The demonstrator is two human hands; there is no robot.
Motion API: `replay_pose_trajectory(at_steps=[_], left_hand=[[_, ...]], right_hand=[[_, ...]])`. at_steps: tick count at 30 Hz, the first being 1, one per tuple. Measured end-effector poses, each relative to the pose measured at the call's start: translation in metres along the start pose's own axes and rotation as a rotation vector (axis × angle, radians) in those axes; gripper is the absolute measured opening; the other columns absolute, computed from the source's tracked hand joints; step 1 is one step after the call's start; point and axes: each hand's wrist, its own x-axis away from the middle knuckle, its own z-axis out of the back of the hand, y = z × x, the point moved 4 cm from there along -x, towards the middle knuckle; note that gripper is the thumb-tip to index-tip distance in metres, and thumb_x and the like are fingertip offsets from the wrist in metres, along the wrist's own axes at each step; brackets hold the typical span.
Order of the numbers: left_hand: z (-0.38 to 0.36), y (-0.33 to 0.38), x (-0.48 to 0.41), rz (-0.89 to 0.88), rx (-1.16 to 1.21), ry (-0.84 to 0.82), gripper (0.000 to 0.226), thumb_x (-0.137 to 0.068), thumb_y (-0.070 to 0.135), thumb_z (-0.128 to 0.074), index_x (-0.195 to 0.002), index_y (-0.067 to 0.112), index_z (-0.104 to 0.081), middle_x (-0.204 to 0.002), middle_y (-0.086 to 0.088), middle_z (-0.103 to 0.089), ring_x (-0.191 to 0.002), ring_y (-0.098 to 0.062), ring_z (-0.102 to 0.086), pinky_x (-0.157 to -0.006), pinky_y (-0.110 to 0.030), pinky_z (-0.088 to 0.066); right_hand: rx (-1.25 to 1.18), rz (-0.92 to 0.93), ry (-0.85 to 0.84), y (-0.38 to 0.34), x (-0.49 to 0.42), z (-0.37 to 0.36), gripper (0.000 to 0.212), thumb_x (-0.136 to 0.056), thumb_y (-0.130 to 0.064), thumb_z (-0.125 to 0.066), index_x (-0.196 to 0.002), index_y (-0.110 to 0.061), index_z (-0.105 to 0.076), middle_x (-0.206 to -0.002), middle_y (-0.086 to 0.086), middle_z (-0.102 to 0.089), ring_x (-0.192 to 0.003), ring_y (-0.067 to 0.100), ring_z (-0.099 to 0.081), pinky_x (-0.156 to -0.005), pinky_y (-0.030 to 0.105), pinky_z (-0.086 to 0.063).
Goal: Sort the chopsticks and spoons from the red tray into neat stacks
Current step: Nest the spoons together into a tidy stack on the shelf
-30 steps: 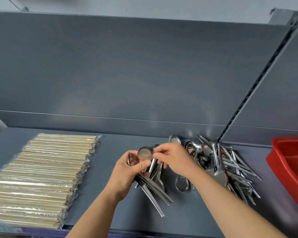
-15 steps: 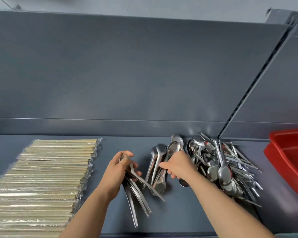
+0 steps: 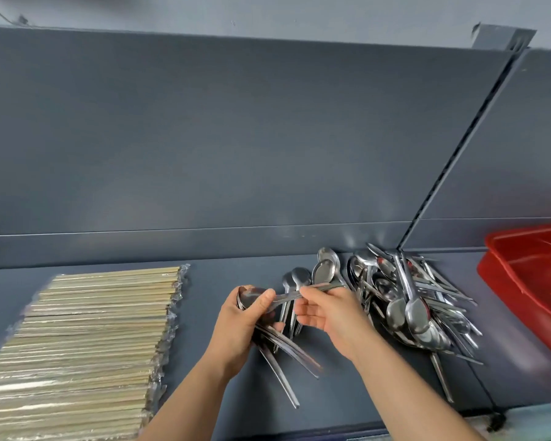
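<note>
Spoons [image 3: 288,350] fanned in curled left hand [image 3: 237,329], right hand [image 3: 331,315] pinching one spoon [image 3: 326,285]

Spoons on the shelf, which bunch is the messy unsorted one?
The big heap beside the red tray: its spoons cross at all angles. The bundle gripped in the left hand is nested, handles together.

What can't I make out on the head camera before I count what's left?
- The red tray: cut off by the right edge of the head view; contents unseen.
- The chopstick stack: runs off the left and bottom edges.
- The spoon bundle in the left hand: bowls hidden by that hand; count unclear.
- The loose spoon pile: overlapping, too tangled to count.
</note>
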Motion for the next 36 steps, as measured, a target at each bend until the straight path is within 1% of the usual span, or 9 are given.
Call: replay_pose_trajectory(at_steps=[4,8,12,16,21,24,28,32,36], left_hand=[[0.012,0.003,-0.009,-0.053,0.068,0.074,0.004,-0.096,0.005,-0.052,-0.098,0.009,-0.052,-0.096,-0.016,-0.073,-0.067,-0.034,-0.070,-0.062,-0.039,-0.060],[0.021,0.006,-0.014,-0.094,0.121,0.039,0.026,-0.097,-0.006,-0.038,-0.104,0.014,-0.054,-0.092,-0.016,-0.070,-0.088,-0.038,-0.071,-0.070,-0.042,-0.059],[0.021,0.010,-0.020,-0.085,0.157,0.060,0.009,-0.097,0.013,-0.054,-0.089,0.014,-0.059,-0.071,-0.006,-0.054,-0.071,-0.028,-0.066,-0.070,-0.047,-0.058],[0.032,0.017,-0.028,-0.086,0.058,0.110,0.021,-0.090,0.030,-0.065,-0.084,0.014,-0.054,-0.065,0.001,-0.046,-0.054,-0.014,-0.047,-0.058,-0.034,-0.055],[0.050,0.018,-0.032,-0.029,-0.015,0.116,0.024,-0.080,0.010,-0.075,-0.089,0.017,-0.054,-0.060,-0.005,-0.046,-0.050,-0.018,-0.048,-0.048,-0.028,-0.048],[0.058,0.015,-0.031,-0.006,0.004,0.124,0.024,-0.082,0.005,-0.072,-0.093,0.016,-0.053,-0.059,-0.006,-0.047,-0.051,-0.021,-0.048,-0.046,-0.027,-0.048],[0.061,0.013,-0.028,-0.015,0.029,0.130,0.017,-0.085,0.006,-0.069,-0.090,0.013,-0.054,-0.061,-0.006,-0.048,-0.052,-0.018,-0.051,-0.050,-0.029,-0.052],[0.055,0.015,-0.024,0.002,0.081,0.118,0.015,-0.092,0.021,-0.063,-0.090,0.008,-0.055,-0.070,-0.006,-0.059,-0.064,-0.021,-0.067,-0.056,-0.035,-0.057],[0.040,0.015,-0.025,0.037,0.089,0.078,0.031,-0.086,0.032,-0.067,-0.094,0.007,-0.051,-0.081,-0.011,-0.060,-0.075,-0.028,-0.071,-0.060,-0.038,-0.058]], right_hand=[[0.009,0.009,0.018,0.007,0.007,0.002,0.007,-0.087,-0.007,-0.067,-0.081,-0.004,-0.068,-0.069,0.009,-0.068,-0.055,0.015,-0.059,-0.052,0.025,-0.050],[0.297,0.098,-0.012,0.009,0.009,0.010,0.007,-0.084,-0.008,-0.069,-0.079,-0.010,-0.074,-0.067,0.001,-0.066,-0.058,0.009,-0.055,-0.058,0.021,-0.048],[0.494,0.096,-0.099,0.019,0.006,0.005,0.013,-0.084,-0.019,-0.069,-0.074,-0.016,-0.076,-0.068,-0.002,-0.069,-0.059,0.005,-0.056,-0.059,0.017,-0.048],[0.594,0.164,0.124,0.016,-0.010,0.015,0.019,-0.084,-0.027,-0.066,-0.075,-0.012,-0.073,-0.068,0.009,-0.067,-0.054,0.008,-0.057,-0.058,0.028,-0.049],[1.013,0.130,0.297,0.014,-0.029,0.004,0.050,-0.068,-0.050,-0.066,-0.047,-0.011,-0.045,-0.038,0.000,-0.043,-0.048,0.025,-0.060,-0.048,0.024,-0.034],[1.156,0.110,0.340,0.015,-0.038,-0.009,0.044,-0.064,-0.055,-0.069,-0.052,-0.015,-0.054,-0.047,-0.007,-0.050,-0.049,0.016,-0.051,-0.045,0.022,-0.029],[1.094,0.008,0.274,0.020,-0.046,-0.015,0.033,-0.067,-0.040,-0.068,-0.055,-0.015,-0.050,-0.050,-0.005,-0.052,-0.048,0.018,-0.048,-0.046,0.022,-0.030],[0.969,0.178,0.134,0.013,-0.043,-0.014,0.046,-0.074,-0.026,-0.067,-0.049,-0.018,-0.028,-0.046,-0.006,-0.024,-0.051,0.017,-0.023,-0.051,0.029,-0.021],[0.818,0.269,-0.011,0.004,-0.027,-0.013,0.023,-0.087,-0.018,-0.060,-0.068,-0.014,-0.048,-0.059,0.000,-0.057,-0.048,0.010,-0.053,-0.052,0.030,-0.046]])
